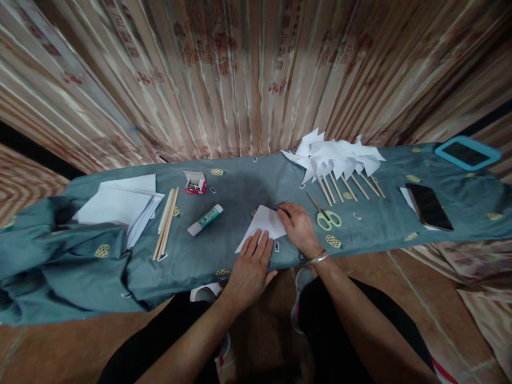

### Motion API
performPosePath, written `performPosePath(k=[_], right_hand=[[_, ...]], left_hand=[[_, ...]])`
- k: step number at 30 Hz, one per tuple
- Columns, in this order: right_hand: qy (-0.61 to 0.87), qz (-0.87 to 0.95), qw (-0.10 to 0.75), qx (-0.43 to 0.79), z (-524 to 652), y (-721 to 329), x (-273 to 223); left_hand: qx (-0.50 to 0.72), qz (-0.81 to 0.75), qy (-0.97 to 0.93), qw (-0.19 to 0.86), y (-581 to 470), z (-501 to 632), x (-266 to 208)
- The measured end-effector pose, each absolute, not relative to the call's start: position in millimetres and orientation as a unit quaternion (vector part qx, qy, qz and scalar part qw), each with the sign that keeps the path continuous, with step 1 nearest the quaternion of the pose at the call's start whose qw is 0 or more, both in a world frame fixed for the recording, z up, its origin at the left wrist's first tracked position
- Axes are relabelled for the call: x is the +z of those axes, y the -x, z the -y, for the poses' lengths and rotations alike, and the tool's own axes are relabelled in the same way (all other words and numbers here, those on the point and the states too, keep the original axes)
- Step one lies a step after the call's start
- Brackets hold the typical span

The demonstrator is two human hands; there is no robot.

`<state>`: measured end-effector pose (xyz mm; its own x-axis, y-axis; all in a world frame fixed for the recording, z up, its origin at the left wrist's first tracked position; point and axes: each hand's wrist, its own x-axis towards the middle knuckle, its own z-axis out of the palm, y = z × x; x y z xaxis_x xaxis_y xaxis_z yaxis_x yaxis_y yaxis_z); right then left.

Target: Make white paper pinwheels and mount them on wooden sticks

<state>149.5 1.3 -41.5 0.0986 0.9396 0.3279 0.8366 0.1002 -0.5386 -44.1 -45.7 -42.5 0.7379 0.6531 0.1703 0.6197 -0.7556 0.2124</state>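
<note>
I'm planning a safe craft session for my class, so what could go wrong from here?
The paper lies under the left hand and against the right hand; if either slips, it might shift or crease crookedly.

The scissors lie close beside the right hand, so a sideways move could knock them.

The small red box stands open with metal bits inside; a bump might spill them.

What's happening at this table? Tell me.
A person's left hand has its fingers on the near part of some white paper; the right hand is at that paper's right edge. White pinwheels and scissors lie to the right. Leftward are a glue stick, an open box, wooden sticks and white sheets.
</note>
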Motion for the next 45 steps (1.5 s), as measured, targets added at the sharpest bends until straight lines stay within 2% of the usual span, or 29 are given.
performPosePath(k=[5, 8, 14, 20, 27, 33, 45], right_hand=[[0.662, 0.709, 0.239, 0.037, 10, -164, -44], [0.667, 0.712, 0.221, 0.006, 12, -175, -49], [0.673, 0.705, 0.224, -0.007, 10, -184, -56], [0.692, 0.672, 0.26, 0.041, 6, -182, -51], [0.729, 0.635, 0.244, 0.083, 14, -163, -33], [0.74, 0.624, 0.227, 0.104, 25, -146, -42], [0.689, 0.661, 0.282, 0.09, 23, -194, -62]], left_hand=[[0.142, -0.347, -0.925, 0.059, 46, 47, -44], [0.138, -0.348, -0.925, 0.061, 46, 47, -43], [0.119, -0.351, -0.927, 0.064, 46, 47, -44], [0.117, -0.353, -0.926, 0.061, 45, 46, -45], [0.08, -0.366, -0.926, 0.043, 43, 48, -39], [0.049, -0.387, -0.92, 0.029, 38, 50, -38], [0.095, -0.36, -0.928, 0.03, 100, 59, -53]])
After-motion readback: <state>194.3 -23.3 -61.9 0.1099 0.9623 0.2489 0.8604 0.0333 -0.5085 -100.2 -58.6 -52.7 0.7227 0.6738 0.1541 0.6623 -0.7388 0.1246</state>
